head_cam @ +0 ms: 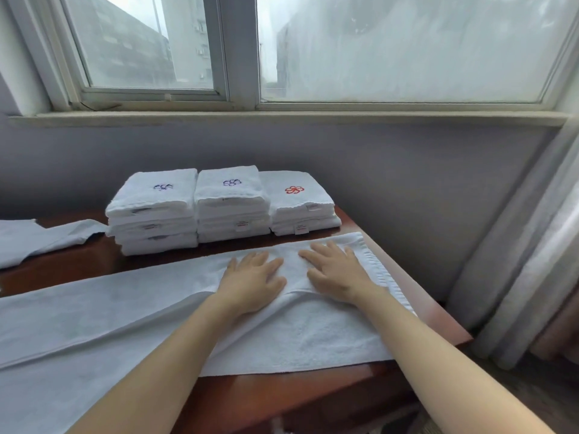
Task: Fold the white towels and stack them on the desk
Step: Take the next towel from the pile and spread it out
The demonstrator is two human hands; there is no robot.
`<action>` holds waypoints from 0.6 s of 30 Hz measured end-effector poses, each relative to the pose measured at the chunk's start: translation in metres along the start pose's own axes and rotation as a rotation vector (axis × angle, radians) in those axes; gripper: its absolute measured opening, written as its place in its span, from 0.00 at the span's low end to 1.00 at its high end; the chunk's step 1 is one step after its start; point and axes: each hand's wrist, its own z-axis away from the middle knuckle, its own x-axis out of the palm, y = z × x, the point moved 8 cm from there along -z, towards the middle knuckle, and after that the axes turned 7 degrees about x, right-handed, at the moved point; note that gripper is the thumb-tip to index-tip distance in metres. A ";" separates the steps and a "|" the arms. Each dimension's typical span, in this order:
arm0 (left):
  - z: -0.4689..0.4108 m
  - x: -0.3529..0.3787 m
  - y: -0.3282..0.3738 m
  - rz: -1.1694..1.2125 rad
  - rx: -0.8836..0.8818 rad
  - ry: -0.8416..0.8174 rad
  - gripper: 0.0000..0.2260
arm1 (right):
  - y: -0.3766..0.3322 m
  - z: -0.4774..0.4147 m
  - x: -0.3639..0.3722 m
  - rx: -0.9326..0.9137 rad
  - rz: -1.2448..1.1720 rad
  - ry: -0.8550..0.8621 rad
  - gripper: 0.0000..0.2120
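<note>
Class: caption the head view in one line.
Left hand and right hand rest flat on a towel on the desk, three stacks behind.

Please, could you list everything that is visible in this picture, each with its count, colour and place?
left stack: one, white folded towels, blue-purple emblem on top, back of the desk
middle stack: one, white, blue-purple emblem, right beside the left stack
right stack: one, white, red emblem, back right, lowest of the three
long towel: one, white, spread across the desk front
loose towel: one, white, far left
desk: one, red-brown, under the window
window: one, white frame, above
wall: one, grey, behind the desk
curtain: one, grey, right edge
left hand: one, flat on the long towel
right hand: one, flat on the long towel
</note>
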 end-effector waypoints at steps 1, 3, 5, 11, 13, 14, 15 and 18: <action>-0.004 0.001 -0.001 0.012 -0.008 0.013 0.25 | 0.001 -0.004 -0.002 -0.023 -0.020 0.019 0.24; -0.008 0.006 -0.001 0.013 -0.029 0.038 0.25 | 0.004 -0.011 -0.008 -0.053 -0.064 0.062 0.23; -0.010 0.009 -0.002 0.025 -0.056 0.075 0.24 | 0.004 -0.015 -0.013 -0.081 -0.098 0.107 0.21; 0.005 -0.021 0.004 0.255 0.005 0.448 0.13 | -0.008 0.006 -0.040 -0.174 -0.163 0.405 0.14; 0.014 -0.032 0.006 0.289 0.008 0.524 0.10 | -0.016 0.026 -0.046 -0.234 -0.165 0.475 0.13; 0.018 -0.035 0.009 0.279 0.008 0.528 0.09 | -0.019 0.038 -0.047 -0.256 -0.186 0.483 0.12; 0.022 -0.037 0.012 0.275 0.015 0.527 0.08 | -0.021 0.050 -0.047 -0.265 -0.215 0.473 0.10; 0.036 -0.041 0.030 0.268 0.112 0.531 0.07 | -0.024 0.083 -0.043 -0.276 -0.282 0.383 0.05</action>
